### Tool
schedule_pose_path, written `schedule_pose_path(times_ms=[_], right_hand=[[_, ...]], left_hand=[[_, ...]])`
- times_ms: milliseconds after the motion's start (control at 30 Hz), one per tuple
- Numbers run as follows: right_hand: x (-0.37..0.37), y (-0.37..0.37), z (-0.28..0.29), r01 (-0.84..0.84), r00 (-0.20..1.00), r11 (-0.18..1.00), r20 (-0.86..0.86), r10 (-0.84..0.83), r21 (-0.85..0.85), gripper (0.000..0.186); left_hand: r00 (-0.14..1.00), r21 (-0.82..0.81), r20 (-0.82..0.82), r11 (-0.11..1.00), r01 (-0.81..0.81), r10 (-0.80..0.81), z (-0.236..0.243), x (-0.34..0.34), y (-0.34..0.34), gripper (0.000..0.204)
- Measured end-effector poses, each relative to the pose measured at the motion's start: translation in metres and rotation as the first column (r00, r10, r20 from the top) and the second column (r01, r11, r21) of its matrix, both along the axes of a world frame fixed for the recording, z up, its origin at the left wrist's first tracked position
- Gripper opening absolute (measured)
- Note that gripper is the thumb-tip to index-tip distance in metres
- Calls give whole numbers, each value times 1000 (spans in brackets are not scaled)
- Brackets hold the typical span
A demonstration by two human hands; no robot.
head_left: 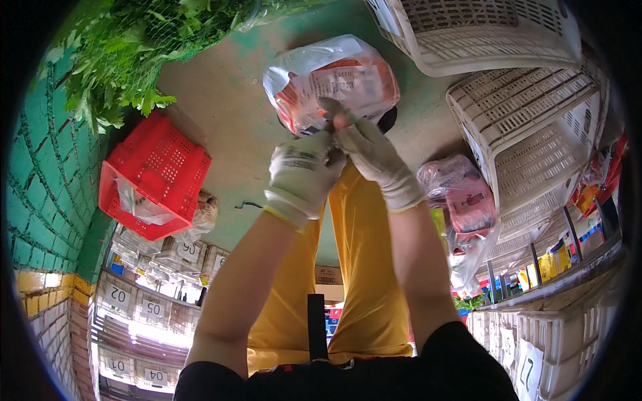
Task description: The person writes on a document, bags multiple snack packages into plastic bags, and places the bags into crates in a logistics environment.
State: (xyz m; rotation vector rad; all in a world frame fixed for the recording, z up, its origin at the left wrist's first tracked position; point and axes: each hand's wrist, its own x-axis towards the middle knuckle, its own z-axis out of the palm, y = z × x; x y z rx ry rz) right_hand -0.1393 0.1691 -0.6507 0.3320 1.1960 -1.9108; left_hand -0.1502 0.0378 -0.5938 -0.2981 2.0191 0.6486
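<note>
A clear plastic bag (338, 83) filled with reddish-orange packs and bearing a white printed label stands on the floor in front of me. Both hands wear white knit gloves and meet at the near edge of the bag. My left hand (302, 167) is closed, its fingers curled in by the bag's gathered plastic. Against it, my right hand (373, 150) pinches at the same spot, with thumb and forefinger over the bag. The exact bit of plastic between the fingers is hidden by the gloves.
A red perforated crate (157, 175) stands to the left, below leafy greens in green netting (134, 53). White plastic crates (528, 113) are stacked on the right. Beside my right forearm lies another clear bag with red packs (468, 200). Numbered bins (144, 307) line the lower left.
</note>
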Motion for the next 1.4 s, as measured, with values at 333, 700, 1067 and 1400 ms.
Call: schedule_pose_path(times_ms=[333, 700, 1067, 1400], right_hand=[[8, 47, -32, -79, 733, 718, -448, 512, 691, 21], [-3, -11, -26, 358, 933, 925, -10, -360, 129, 34], [94, -38, -18, -318, 351, 63, 56, 935, 946, 32], [46, -18, 14, 60, 989, 726, 56, -135, 685, 33]], left_hand=[[437, 196, 99, 413, -890, 894, -124, 1, -68, 22], [848, 640, 342, 560, -525, 405, -43, -22, -34, 31], [964, 156, -214, 969, 192, -157, -74, -63, -17, 30], [412, -324, 321, 310, 894, -853, 54, -310, -69, 38]])
